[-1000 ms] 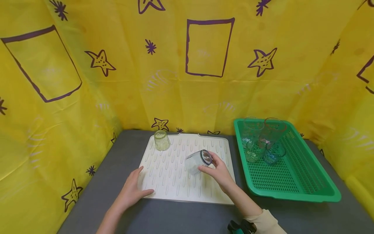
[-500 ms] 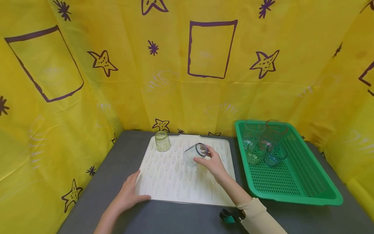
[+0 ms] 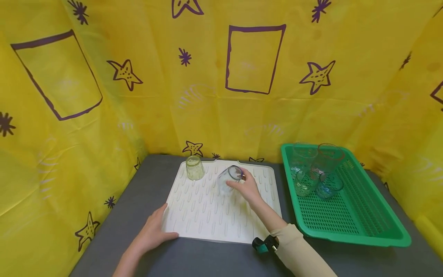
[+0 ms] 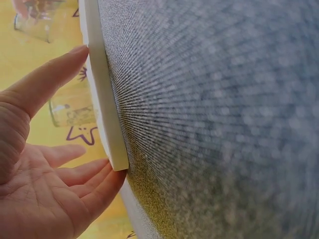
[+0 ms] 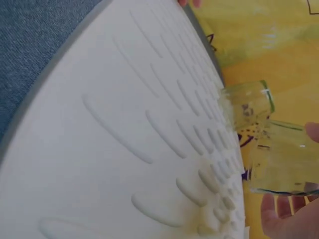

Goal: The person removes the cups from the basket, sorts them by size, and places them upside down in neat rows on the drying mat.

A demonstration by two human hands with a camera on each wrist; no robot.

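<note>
My right hand (image 3: 250, 189) grips a clear drinking glass (image 3: 225, 181) with a dark bluish rim. The glass tilts, its rim toward the hand, over the white ridged drying mat (image 3: 204, 219). In the right wrist view the fingers lie along the side of this glass (image 5: 279, 159). My left hand (image 3: 152, 230) rests at the mat's front left corner. The left wrist view shows its thumb (image 4: 55, 74) at one edge and its fingers at the corner. A pale green glass (image 3: 195, 169) stands on the mat's back left part.
A green plastic basket (image 3: 353, 243) stands to the right of the mat. Inside it are several glasses, among them a tall red-rimmed one (image 3: 328, 159) and a short blue one (image 3: 328, 188). Yellow patterned cloth (image 3: 173, 115) closes off the back and sides of the dark table (image 3: 131, 200).
My right hand has carried the clear glass away from me and slightly left over the mat. The left hand has slid slightly down along the mat's corner. The view has shifted a little.
</note>
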